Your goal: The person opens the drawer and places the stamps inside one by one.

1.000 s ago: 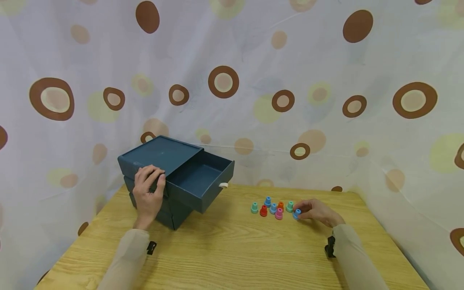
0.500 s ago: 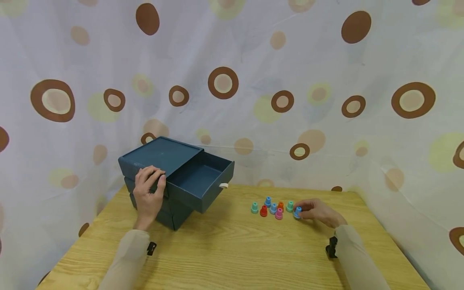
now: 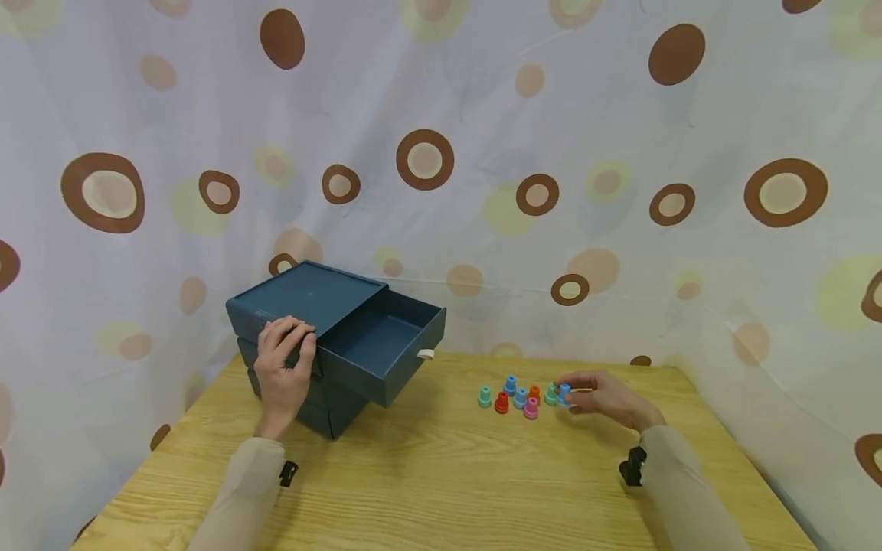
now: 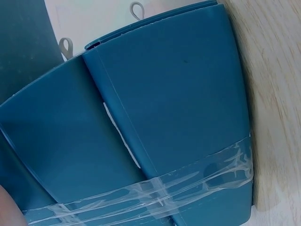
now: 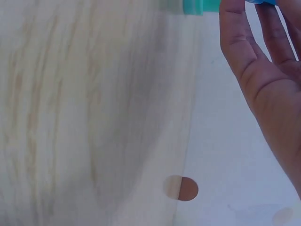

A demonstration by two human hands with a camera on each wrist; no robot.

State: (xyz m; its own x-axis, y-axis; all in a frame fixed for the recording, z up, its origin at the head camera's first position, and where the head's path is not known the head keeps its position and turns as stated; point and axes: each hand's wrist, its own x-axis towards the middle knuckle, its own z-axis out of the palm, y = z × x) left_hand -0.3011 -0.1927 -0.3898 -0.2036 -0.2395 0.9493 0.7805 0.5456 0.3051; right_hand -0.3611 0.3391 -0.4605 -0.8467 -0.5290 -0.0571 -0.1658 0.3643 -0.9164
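In the head view my right hand point(image 3: 613, 402) pinches a small blue plastic piece point(image 3: 563, 393), narrow at the top and flared at the base. It is lifted close beside a teal piece point(image 3: 550, 396) of the same shape. The right wrist view catches only the edges of the blue piece point(image 5: 263, 2) and the teal one point(image 5: 202, 6). My left hand point(image 3: 282, 375) grips the near top edge of a dark blue drawer cabinet point(image 3: 310, 295), fingers bent over it. The cabinet's top drawer point(image 3: 386, 340) is pulled out, its visible floor bare.
Several more such pieces, among them a red one point(image 3: 501, 403) and a pink one point(image 3: 530, 409), stand on the wooden table point(image 3: 441, 482). Clear tape point(image 4: 188, 188) wraps the cabinet's side. A white pull tab point(image 3: 426, 354) sticks out from the drawer front. A dotted curtain point(image 3: 482, 115) hangs behind.
My right hand has raised the blue piece slightly off its spot and brought it up beside the teal one. The left hand has stayed on the cabinet.
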